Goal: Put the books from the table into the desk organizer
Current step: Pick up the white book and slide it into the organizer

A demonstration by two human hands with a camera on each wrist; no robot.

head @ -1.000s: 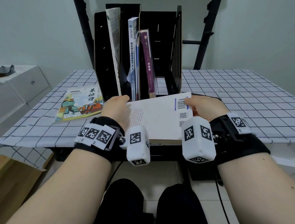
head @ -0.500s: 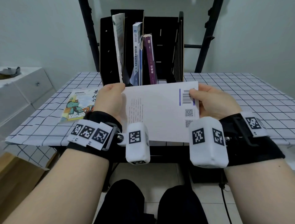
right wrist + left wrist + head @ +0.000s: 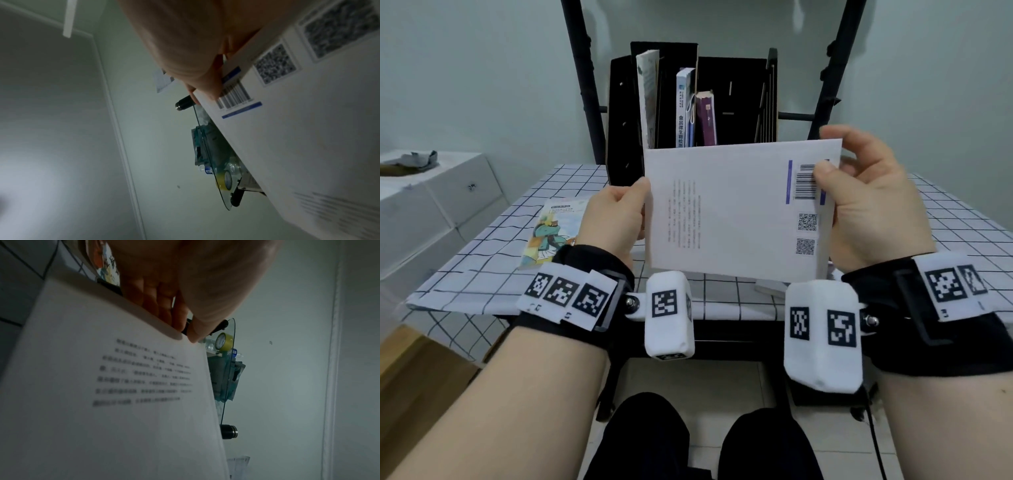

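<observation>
You hold a white book (image 3: 736, 212) up off the table (image 3: 945, 219) with both hands, its back cover facing you, in front of the black organizer (image 3: 736, 99). Your left hand (image 3: 616, 216) pinches the book's left edge, thumb on the cover and fingers (image 3: 162, 305) curled behind it. Your right hand (image 3: 866, 202) grips the right edge, thumb pressed over the barcode (image 3: 804, 186) and fingers wrapped round the back.

The cover carries a block of small Chinese print (image 3: 683, 219) left of centre, too blurred to read. At the right edge a blue stripe (image 3: 789, 181) runs beside the barcode, and two QR codes (image 3: 806, 222) sit below it, one above the other.

The organizer stands upright at the far side of the checked tablecloth. A tall pale book (image 3: 648, 99) leans in its left compartment. In the middle one stand a blue-and-white book (image 3: 683, 109), whose spine reads 食品微生物检测 before your book cuts it off, and a purple book (image 3: 707, 118) touching it on the right; the purple spine's print is too small to read. The right compartment shows no book above the cover you hold.

A picture book (image 3: 551, 233) with a cartoon figure lies flat on the table just left of your left hand, partly hidden by the wrist. Its title is too blurred to read.
</observation>
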